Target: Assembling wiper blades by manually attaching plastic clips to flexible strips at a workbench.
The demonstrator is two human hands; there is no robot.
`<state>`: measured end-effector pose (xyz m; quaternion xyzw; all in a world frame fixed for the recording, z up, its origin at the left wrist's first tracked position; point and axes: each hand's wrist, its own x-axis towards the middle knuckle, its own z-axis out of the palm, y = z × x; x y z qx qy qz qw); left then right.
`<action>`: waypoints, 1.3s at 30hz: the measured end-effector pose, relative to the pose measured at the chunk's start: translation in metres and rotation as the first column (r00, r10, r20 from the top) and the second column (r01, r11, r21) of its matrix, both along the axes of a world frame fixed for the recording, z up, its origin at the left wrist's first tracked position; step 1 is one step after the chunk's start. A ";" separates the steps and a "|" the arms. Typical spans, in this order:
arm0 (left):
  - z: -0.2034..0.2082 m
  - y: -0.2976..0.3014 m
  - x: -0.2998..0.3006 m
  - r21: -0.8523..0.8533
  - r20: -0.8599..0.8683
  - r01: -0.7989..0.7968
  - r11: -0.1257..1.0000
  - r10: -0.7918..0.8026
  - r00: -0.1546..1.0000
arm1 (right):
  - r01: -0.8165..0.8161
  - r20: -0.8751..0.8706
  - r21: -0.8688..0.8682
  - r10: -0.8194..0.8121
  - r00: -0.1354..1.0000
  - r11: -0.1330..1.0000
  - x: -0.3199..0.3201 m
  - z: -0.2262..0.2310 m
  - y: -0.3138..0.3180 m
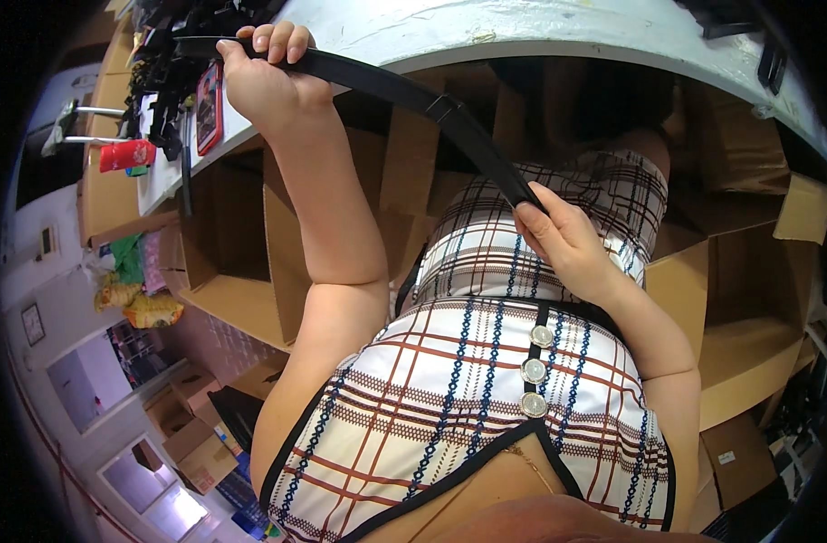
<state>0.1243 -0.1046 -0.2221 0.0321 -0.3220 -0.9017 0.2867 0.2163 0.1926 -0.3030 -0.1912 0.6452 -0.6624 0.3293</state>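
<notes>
Two bare hands, one black strap, one white counter as landmark.

Item: strap [377, 77], long, flat, gently bowed, a narrow raised band [444, 109] across it between the hands. Place: upper part above the left of the counter [540, 20], remainder slanting out past the counter's near edge. Contact with the counter: cannot tell.

Left hand [273, 77]: above the counter's near edge, at its left. Grip folded round the strap, a tail running on beyond it.

Right hand [567, 240]: out from the counter's near edge. Grip pinching the strap's lower end, thumb uppermost.

Nearby: heap of black parts [160, 86], on the counter's left; red-edged flat device [210, 109], same side, nearer the counter's edge; cardboard box [223, 231], below the counter.

Handling notes, by judgement: step in hand, holding the strap extended between two grips. Best done with light, even tension; a hard tug may crease it or shift the raised band. Broad face kept flat, wrists matched, so no twist builds along the length. Right pinch kept firm, as the lower end looks short in that grip. Tail beyond the left hand kept lifted from the heap; snagging there seems the likeliest fault.
</notes>
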 end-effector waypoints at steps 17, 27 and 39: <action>-0.003 -0.023 0.000 0.100 -0.030 0.004 0.995 -0.001 1.000 | 0.036 -0.025 0.066 -0.035 0.999 0.997 0.000 -0.009 0.001; 0.000 -0.023 -0.002 0.113 -0.064 0.077 0.991 -0.070 0.996 | -0.004 -0.014 0.096 0.006 1.000 0.995 -0.002 -0.006 0.001; 0.023 0.013 0.000 -0.100 -0.149 0.180 0.979 -0.193 0.970 | -0.077 -0.049 0.157 0.086 0.995 0.985 0.005 -0.011 0.005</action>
